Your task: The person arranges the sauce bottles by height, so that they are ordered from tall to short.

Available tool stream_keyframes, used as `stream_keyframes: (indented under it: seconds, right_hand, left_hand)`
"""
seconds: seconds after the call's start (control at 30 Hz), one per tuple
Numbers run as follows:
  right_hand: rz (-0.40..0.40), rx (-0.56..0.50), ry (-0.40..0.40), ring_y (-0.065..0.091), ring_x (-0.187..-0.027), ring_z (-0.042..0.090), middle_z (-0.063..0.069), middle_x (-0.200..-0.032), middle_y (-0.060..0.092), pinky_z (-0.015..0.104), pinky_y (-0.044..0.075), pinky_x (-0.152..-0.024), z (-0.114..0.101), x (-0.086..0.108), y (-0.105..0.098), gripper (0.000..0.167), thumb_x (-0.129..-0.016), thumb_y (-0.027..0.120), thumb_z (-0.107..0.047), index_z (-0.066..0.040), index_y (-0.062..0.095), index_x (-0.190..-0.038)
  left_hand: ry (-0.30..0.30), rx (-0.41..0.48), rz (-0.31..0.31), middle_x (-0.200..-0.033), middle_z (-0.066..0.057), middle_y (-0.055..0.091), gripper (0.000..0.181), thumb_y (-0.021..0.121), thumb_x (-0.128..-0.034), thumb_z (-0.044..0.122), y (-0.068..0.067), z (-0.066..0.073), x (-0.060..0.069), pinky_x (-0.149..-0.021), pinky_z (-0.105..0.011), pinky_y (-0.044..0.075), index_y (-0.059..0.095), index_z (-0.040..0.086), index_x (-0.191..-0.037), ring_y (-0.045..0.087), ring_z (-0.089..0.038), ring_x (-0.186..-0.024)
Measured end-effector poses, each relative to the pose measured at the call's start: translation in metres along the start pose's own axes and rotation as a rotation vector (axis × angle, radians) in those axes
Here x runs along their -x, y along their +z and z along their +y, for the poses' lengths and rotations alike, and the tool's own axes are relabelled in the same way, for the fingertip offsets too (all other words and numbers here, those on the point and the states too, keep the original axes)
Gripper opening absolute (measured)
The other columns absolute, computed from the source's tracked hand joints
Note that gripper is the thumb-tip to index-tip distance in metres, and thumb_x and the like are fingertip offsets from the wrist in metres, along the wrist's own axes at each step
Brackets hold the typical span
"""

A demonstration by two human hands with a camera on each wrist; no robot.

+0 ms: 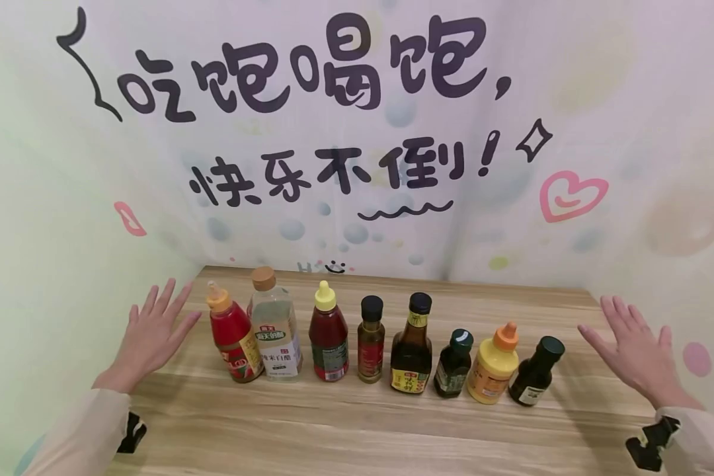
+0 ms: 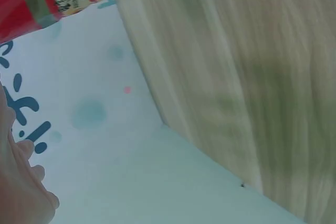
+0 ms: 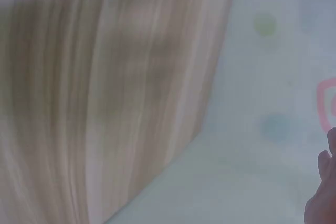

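We see left hand, straight-fingered, left of red, rounded plastic squeeze bottle; right hand, straight-fingered, right of glossy black narrow-necked bottle; tan wood-grain table between.

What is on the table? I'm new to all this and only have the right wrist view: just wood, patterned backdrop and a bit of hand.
Observer: Eight bottles standing in one row.
Visitor: Oh! And where is the other hand?
Observer: The left hand is spread beside the row's left end, nearest the orange-capped red bottle but not touching it.
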State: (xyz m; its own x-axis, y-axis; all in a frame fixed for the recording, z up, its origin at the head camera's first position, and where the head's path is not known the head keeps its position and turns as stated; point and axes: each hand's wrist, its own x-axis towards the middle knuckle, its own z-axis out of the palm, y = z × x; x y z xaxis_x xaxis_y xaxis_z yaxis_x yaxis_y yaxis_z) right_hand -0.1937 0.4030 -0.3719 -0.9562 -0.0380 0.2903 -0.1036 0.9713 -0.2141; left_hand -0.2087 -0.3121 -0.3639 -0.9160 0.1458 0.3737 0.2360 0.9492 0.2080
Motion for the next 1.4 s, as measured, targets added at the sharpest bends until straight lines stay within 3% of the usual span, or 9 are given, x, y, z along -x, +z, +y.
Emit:
stream_keyframes:
  seconds: [0.2, 0.43, 0.6, 0.77, 0.97, 1.1, 1.17, 1.23, 1.4]
  right_hand:
    - [0.02, -0.013, -0.013, -0.011, -0.13, 0.034, 0.022, -0.144, -0.001, 0.064, -0.02, -0.087, -0.007, -0.004, -0.016, 0.076, -0.09, 0.042, -0.043, -0.009, -0.002, -0.142]
    - [0.01, -0.017, -0.008, -0.016, -0.129, 0.032, 0.024, -0.143, -0.005, 0.061, -0.023, -0.087, -0.015, -0.008, -0.038, 0.079, -0.09, 0.043, -0.043, -0.008, -0.006, -0.141]
    - [0.052, -0.016, -0.051, -0.014, -0.13, 0.031, 0.022, -0.144, -0.004, 0.058, -0.024, -0.088, -0.024, -0.013, -0.05, 0.077, -0.09, 0.045, -0.04, -0.009, -0.004, -0.142]
    - [0.104, -0.023, -0.13, -0.009, -0.132, 0.03, 0.018, -0.146, 0.0, 0.056, -0.023, -0.091, -0.044, -0.022, -0.06, 0.074, -0.09, 0.047, -0.037, -0.011, 0.001, -0.142]
    - [0.124, -0.062, -0.237, -0.001, -0.133, 0.027, 0.014, -0.146, 0.008, 0.054, -0.019, -0.095, -0.075, -0.032, -0.072, 0.073, -0.089, 0.051, -0.033, -0.015, 0.006, -0.143]
    - [0.13, -0.088, -0.302, 0.004, -0.134, 0.024, 0.013, -0.146, 0.014, 0.053, -0.015, -0.099, -0.095, -0.039, -0.078, 0.074, -0.086, 0.055, -0.031, -0.017, 0.01, -0.143]
    - [0.133, -0.094, -0.319, 0.007, -0.133, 0.025, 0.013, -0.145, 0.016, 0.052, -0.013, -0.1, -0.104, -0.041, -0.082, 0.074, -0.085, 0.057, -0.032, -0.017, 0.012, -0.143]
    - [0.135, -0.097, -0.331, 0.011, -0.133, 0.027, 0.014, -0.144, 0.018, 0.051, -0.011, -0.102, -0.114, -0.044, -0.085, 0.074, -0.085, 0.057, -0.033, -0.018, 0.013, -0.143]
    - [0.133, -0.101, -0.375, 0.018, -0.131, 0.029, 0.014, -0.143, 0.023, 0.048, -0.006, -0.104, -0.141, -0.05, -0.09, 0.071, -0.086, 0.056, -0.033, -0.02, 0.015, -0.143]
  left_hand:
    - [0.023, -0.013, 0.017, -0.141, -0.026, 0.015, 0.062, 0.037, -0.0925, 0.043, -0.012, 0.004, 0.0, -0.092, -0.068, 0.006, 0.016, 0.011, -0.142, 0.003, -0.043, -0.129]
    - [0.054, 0.033, 0.021, -0.142, -0.025, 0.015, 0.062, 0.038, -0.0926, 0.041, -0.027, 0.015, -0.002, -0.093, -0.067, 0.004, 0.018, 0.008, -0.141, 0.003, -0.042, -0.13]
    - [0.095, 0.112, 0.064, -0.142, -0.024, 0.016, 0.062, 0.043, -0.0913, 0.038, -0.036, 0.025, -0.005, -0.094, -0.066, 0.005, 0.022, 0.007, -0.14, 0.005, -0.038, -0.131]
    - [0.135, 0.249, 0.127, -0.143, -0.019, 0.019, 0.062, 0.053, -0.0879, 0.03, -0.041, 0.036, -0.008, -0.097, -0.063, 0.007, 0.026, 0.008, -0.139, 0.009, -0.034, -0.132]
    - [0.035, 0.431, 0.118, -0.144, -0.011, 0.022, 0.065, 0.059, -0.085, 0.026, -0.05, 0.053, -0.012, -0.093, -0.062, 0.02, 0.026, 0.018, -0.14, 0.018, -0.034, -0.13]
    - [-0.019, 0.549, 0.109, -0.142, -0.01, 0.026, 0.063, 0.059, -0.0855, 0.025, -0.055, 0.061, -0.014, -0.095, -0.058, 0.023, 0.027, 0.02, -0.14, 0.022, -0.032, -0.129]
    - [-0.017, 0.598, 0.117, -0.141, -0.011, 0.029, 0.061, 0.059, -0.086, 0.022, -0.057, 0.063, -0.015, -0.096, -0.054, 0.025, 0.029, 0.018, -0.139, 0.025, -0.03, -0.128]
    - [-0.021, 0.654, 0.121, -0.139, -0.01, 0.033, 0.058, 0.058, -0.0866, 0.019, -0.058, 0.063, -0.017, -0.097, -0.04, 0.032, 0.032, 0.015, -0.138, 0.03, -0.023, -0.127]
    - [-0.005, 0.81, 0.105, -0.135, -0.005, 0.041, 0.051, 0.055, -0.0882, 0.014, -0.058, 0.062, -0.017, -0.083, -0.009, 0.038, 0.036, 0.01, -0.135, 0.04, -0.009, -0.119]
